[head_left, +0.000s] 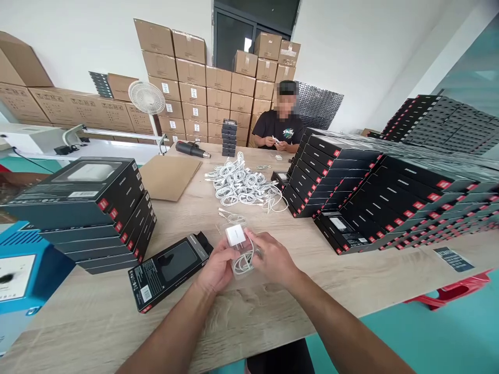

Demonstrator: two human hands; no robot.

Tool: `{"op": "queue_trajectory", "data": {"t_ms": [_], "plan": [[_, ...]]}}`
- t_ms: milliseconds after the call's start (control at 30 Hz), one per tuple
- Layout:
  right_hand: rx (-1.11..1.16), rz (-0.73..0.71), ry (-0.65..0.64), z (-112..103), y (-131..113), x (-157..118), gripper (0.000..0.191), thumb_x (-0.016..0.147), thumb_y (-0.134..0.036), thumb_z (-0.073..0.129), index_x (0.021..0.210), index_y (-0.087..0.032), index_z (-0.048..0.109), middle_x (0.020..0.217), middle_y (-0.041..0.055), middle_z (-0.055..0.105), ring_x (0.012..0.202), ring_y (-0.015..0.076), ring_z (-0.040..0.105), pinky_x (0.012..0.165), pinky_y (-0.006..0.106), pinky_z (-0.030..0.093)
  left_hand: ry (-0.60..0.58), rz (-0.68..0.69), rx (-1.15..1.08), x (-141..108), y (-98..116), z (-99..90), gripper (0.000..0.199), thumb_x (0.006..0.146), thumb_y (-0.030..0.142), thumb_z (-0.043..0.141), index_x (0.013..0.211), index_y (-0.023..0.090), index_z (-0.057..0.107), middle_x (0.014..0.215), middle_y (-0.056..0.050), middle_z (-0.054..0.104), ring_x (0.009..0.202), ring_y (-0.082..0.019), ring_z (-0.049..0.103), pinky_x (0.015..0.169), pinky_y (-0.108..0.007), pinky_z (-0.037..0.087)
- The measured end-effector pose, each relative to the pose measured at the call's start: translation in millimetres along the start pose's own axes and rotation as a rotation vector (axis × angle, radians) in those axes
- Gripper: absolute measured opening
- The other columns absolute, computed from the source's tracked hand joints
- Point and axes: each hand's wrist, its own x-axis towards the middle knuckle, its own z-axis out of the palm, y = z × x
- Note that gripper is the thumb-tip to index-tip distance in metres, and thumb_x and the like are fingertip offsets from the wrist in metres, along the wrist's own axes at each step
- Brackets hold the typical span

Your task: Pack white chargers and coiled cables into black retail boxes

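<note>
White plastic of a charger plug point(235, 235) shows through a clear plastic sleeve point(229, 259), with a coiled white cable point(244, 264) bunched beneath it. The pack sits at the lower middle of the frame, over the wooden table point(97, 324). Both hands are together and clamped on it: the left hand point(215, 267) cups it from below, and the right hand point(272, 258) presses in from the side, its fingers point(253, 240) over the top edge.

Just left of the hands lies an open black product box point(167, 271) (a barcode label shows on its back). Farther left stands a leaning stack of dark boxes point(89, 208). Above the hands, a heap of white cables point(244, 184) lies beside a brown cardboard sheet point(169, 177). Long rows of black boxes with red corner labels point(331, 176) fill the right side. Across the table at upper centre, a co-worker in a black T-shirt point(278, 127) handles a small white item, with stacked brown cartons point(191, 88) behind.
</note>
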Motion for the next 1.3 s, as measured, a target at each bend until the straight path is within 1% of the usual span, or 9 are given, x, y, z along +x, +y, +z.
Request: {"op": "queue_trajectory", "data": {"t_ms": [100, 167, 333, 633, 833, 1033, 1133, 1233, 1300], "plan": [[0.010, 0.006, -0.017, 1.2, 1.3, 2.1, 0.065, 0.084, -0.010, 0.048, 0.145, -0.032, 0.049, 0.127, 0.0040, 0.063, 0.118, 0.0200, 0.057, 0.104, 0.036, 0.047, 0.020, 0.010, -0.026, 1.9, -3.2, -0.9, 0.055, 0.055, 0.004, 0.068, 0.109, 0.016, 0.067, 0.096, -0.007, 0.076, 0.090, -0.024, 0.070, 0.080, -0.035, 0.052], [0.000, -0.006, 0.014, 5.4, 5.0, 3.0, 0.060, 0.088, -0.009, 0.043, 0.144, -0.030, 0.051, 0.127, 0.0046, 0.064, 0.117, 0.0190, 0.058, 0.103, 0.035, 0.048, 0.024, 0.016, -0.033, 3.3, -5.2, -1.0, 0.055, 0.056, 0.004, 0.068, 0.110, 0.016, 0.067, 0.096, -0.007, 0.076, 0.091, -0.025, 0.070, 0.082, -0.035, 0.052], [-0.054, -0.070, 0.114, 19.7, 11.6, 0.6, 0.061, 0.092, -0.009, 0.043, 0.148, -0.033, 0.044, 0.124, 0.0054, 0.066, 0.114, 0.0196, 0.059, 0.100, 0.035, 0.051, 0.027, 0.028, -0.021, 3.0, -6.3, -0.3, 0.057, 0.057, 0.004, 0.068, 0.112, 0.016, 0.065, 0.096, -0.007, 0.075, 0.087, -0.024, 0.070, 0.079, -0.034, 0.052], [-0.031, -0.077, 0.119, 25.7, 11.8, -4.2, 0.061, 0.095, -0.009, 0.041, 0.151, -0.033, 0.039, 0.126, 0.0051, 0.066, 0.114, 0.0206, 0.061, 0.101, 0.037, 0.051, 0.040, 0.030, 0.022, 2.7, -7.1, 1.3, 0.047, 0.057, 0.005, 0.068, 0.103, 0.014, 0.067, 0.092, -0.008, 0.075, 0.079, -0.022, 0.069, 0.071, -0.032, 0.051], [-0.018, -0.072, 0.120, 28.5, 12.0, -7.9, 0.060, 0.096, -0.010, 0.039, 0.152, -0.033, 0.037, 0.122, 0.0058, 0.067, 0.112, 0.0210, 0.062, 0.099, 0.038, 0.052, 0.042, 0.002, -0.010, 2.3, -9.3, -0.5, 0.050, 0.058, 0.003, 0.067, 0.106, 0.016, 0.067, 0.093, -0.007, 0.075, 0.082, -0.024, 0.070, 0.070, -0.033, 0.051], [0.143, -0.067, 0.174, 34.5, 8.0, -1.5, 0.054, 0.101, -0.018, 0.036, 0.152, -0.033, 0.036, 0.126, 0.0074, 0.062, 0.114, 0.0186, 0.061, 0.099, 0.034, 0.051, 0.033, 0.005, -0.046, 3.5, -7.0, -3.9, 0.052, 0.059, 0.002, 0.068, 0.108, 0.015, 0.067, 0.088, -0.005, 0.075, 0.079, -0.021, 0.070, 0.073, -0.031, 0.052], [0.253, -0.060, 0.185, 35.1, 3.8, 2.4, 0.050, 0.101, -0.020, 0.038, 0.148, -0.032, 0.044, 0.128, 0.0074, 0.060, 0.118, 0.0190, 0.058, 0.105, 0.037, 0.047, 0.026, -0.011, -0.049, 3.8, 0.1, -6.6, 0.057, 0.059, 0.001, 0.067, 0.114, 0.016, 0.065, 0.093, -0.006, 0.076, 0.085, -0.023, 0.071, 0.077, -0.033, 0.053], [0.542, -0.025, 0.193, 27.6, 4.0, -0.7, 0.045, 0.099, -0.027, 0.045, 0.144, -0.032, 0.050, 0.137, 0.0068, 0.056, 0.123, 0.0194, 0.055, 0.107, 0.038, 0.045, -0.055, -0.046, -0.041, 1.9, 8.1, -8.2, 0.061, 0.060, 0.002, 0.064, 0.120, 0.016, 0.064, 0.107, -0.009, 0.076, 0.101, -0.027, 0.070, 0.086, -0.037, 0.054], [0.780, 0.068, 0.185, 19.2, 8.4, -5.5, 0.048, 0.097, -0.036, 0.051, 0.145, -0.033, 0.048, 0.138, 0.0064, 0.055, 0.117, 0.0196, 0.059, 0.098, 0.037, 0.050, -0.141, -0.079, -0.025, -0.2, 11.6, -9.2, 0.062, 0.062, 0.003, 0.063, 0.123, 0.017, 0.062, 0.116, -0.011, 0.074, 0.112, -0.030, 0.066, 0.093, -0.042, 0.052]]}}
